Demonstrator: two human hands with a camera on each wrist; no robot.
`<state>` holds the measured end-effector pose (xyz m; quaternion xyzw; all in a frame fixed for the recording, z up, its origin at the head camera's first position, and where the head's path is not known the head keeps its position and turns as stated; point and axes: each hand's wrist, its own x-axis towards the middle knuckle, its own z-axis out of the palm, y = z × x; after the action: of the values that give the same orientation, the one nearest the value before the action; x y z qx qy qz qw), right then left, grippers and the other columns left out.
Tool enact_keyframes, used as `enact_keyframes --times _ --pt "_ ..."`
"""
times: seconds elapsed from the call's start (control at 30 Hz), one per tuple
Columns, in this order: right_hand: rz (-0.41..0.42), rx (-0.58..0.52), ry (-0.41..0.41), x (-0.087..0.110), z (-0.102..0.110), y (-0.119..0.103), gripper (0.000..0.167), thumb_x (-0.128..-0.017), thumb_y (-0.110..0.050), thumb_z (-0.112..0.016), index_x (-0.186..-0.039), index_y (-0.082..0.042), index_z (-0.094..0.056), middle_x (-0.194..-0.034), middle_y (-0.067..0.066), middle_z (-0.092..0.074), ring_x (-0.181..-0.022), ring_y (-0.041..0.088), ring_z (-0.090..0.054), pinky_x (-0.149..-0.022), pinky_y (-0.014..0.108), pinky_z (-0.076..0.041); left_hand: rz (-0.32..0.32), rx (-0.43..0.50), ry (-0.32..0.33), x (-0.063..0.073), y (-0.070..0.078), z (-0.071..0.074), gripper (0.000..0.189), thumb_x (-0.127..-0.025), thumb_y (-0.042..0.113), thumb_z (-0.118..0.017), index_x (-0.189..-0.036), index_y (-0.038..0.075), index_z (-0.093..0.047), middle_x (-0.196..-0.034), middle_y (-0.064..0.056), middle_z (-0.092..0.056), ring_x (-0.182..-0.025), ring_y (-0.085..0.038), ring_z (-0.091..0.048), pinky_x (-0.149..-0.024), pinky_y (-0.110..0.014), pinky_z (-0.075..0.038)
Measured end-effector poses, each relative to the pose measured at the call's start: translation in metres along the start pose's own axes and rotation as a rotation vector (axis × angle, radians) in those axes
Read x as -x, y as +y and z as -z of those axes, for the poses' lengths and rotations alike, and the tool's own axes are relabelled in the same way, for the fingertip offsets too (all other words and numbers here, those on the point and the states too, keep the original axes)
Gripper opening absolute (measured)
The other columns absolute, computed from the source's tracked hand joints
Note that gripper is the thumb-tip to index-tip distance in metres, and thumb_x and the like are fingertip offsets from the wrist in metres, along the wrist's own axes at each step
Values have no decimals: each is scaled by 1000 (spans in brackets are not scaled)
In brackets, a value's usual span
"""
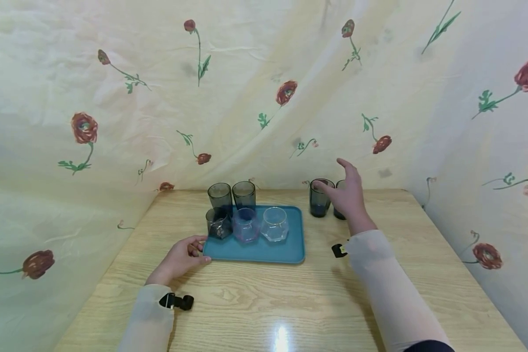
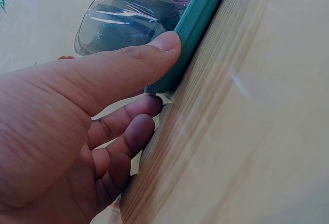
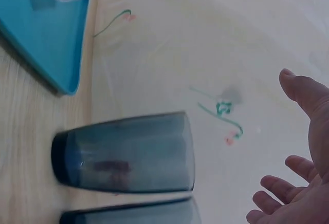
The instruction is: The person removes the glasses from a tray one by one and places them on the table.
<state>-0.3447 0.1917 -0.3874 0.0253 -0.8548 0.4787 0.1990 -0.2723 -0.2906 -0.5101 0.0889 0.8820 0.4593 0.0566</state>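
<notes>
My left hand (image 1: 180, 259) is at the left front corner of a blue tray (image 1: 290, 250), holding its edge between thumb and fingers; in the left wrist view the thumb (image 2: 139, 64) lies against the rim. On the tray stand a dark short glass (image 1: 219, 225), a pinkish glass (image 1: 246, 227) and a clear glass (image 1: 275, 225). Raised with spread fingers and holding nothing, my right hand (image 1: 349, 195) is by two tall smoky tumblers. One tumbler (image 3: 123, 154) shows nearly whole; the other tumbler (image 3: 133, 213) is cut off by the frame, and partly hidden by the hand in the head view.
Two more tall smoky glasses, a left one (image 1: 219, 194) and a right one (image 1: 244, 193), stand at the tray's back left, their bases hidden. A flowered cloth (image 1: 246, 98) hangs behind and beside the wooden table (image 1: 246, 303).
</notes>
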Motion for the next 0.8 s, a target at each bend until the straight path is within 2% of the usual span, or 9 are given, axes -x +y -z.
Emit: enact_keyframes --times 0.1,0.23,0.43,0.7,0.8 --pt "28 13 -39 -4 -8 -10 101 -89 -51 -83 -167 -21 -26 -170 11 -22 -156 37 -19 -118 63 -26 2 1 3 -1 -1 0 67 -87 21 -89 -148 13 -60 -110 -6 -62 -84 -22 -57 -74 -34 -50" --pt "27 -33 -116 -10 -20 -18 104 -87 -55 -83 -167 -22 -27 -171 10 -23 -156 37 -22 -118 61 -27 3 -2 8 -1 -2 0 67 -87 21 -89 -147 14 -60 -110 -6 -62 -84 -22 -58 -74 -34 -51" --pt "-3 -112 -234 -13 -40 -25 104 -86 -54 -85 -166 -22 -28 -171 10 -24 -156 33 -22 -118 60 -29 0 -3 10 -1 -1 -1 67 -88 20 -89 -147 13 -60 -109 -6 -62 -84 -22 -58 -74 -34 -51" --pt "39 -114 -333 -18 -68 -29 102 -87 -47 -86 -166 -18 -28 -169 8 -29 -156 31 -26 -117 57 -33 -4 0 10 -1 -3 0 67 -87 21 -89 -148 13 -60 -109 -6 -62 -84 -21 -58 -72 -33 -51" --pt "37 -110 -364 -19 -76 -32 102 -86 -49 -87 -165 -20 -30 -168 7 -31 -155 30 -29 -116 56 -36 -4 0 7 -1 -3 0 67 -88 22 -89 -148 13 -60 -110 -6 -62 -84 -22 -58 -73 -33 -51"
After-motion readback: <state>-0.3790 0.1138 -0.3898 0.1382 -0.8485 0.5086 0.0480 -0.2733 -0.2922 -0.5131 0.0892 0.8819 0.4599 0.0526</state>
